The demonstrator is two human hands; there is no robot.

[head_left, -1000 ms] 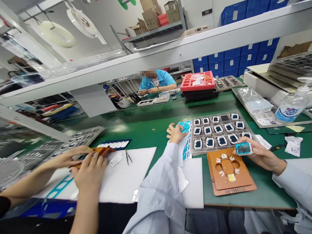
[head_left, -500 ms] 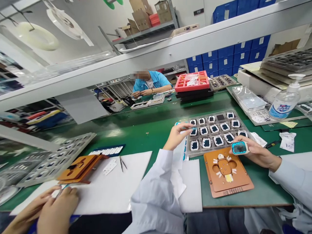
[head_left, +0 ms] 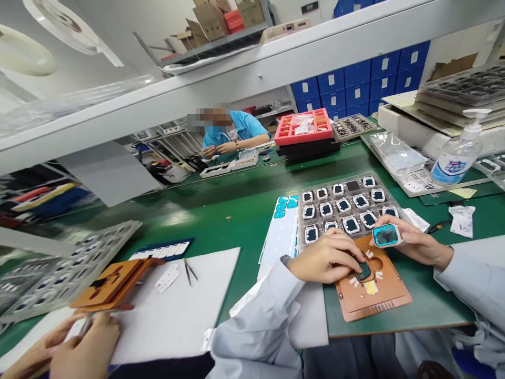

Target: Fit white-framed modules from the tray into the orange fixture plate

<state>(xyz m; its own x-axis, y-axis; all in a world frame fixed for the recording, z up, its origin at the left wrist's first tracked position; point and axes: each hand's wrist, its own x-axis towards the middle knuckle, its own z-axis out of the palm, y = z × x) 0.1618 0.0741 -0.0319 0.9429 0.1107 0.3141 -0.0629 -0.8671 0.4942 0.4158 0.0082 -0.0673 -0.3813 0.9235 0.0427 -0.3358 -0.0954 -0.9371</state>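
My left hand (head_left: 335, 258) reaches down to the orange-brown fixture (head_left: 379, 310), its fingertips gripping a dark rounded-square watch panel (head_left: 363, 270) at the middle recess. Whether the panel sits fully in the recess is hidden by the fingers. Above the fixture's upper right corner, my right hand (head_left: 422, 242) holds a pale watch case (head_left: 385, 235) with a bright blue border round its dark face. Just beyond both hands lies a clear plastic tray (head_left: 384, 192) with rows of white-framed dark watch parts. A sheet with blue frame-shaped stickers (head_left: 279, 210) is left of the tray.
At lower left, a co-worker's hands (head_left: 84, 342) hold a small white piece beside another orange fixture (head_left: 102, 284). Tweezers (head_left: 190, 272) lie on a white mat (head_left: 213, 295). A pump bottle (head_left: 455, 158) stands at right. Across the bench sits a person in blue (head_left: 246, 126).
My left hand has come down from over the tray to the fixture, where the dark panel now shows. My right hand stays near the fixture with the watch case. The view has shifted slightly.
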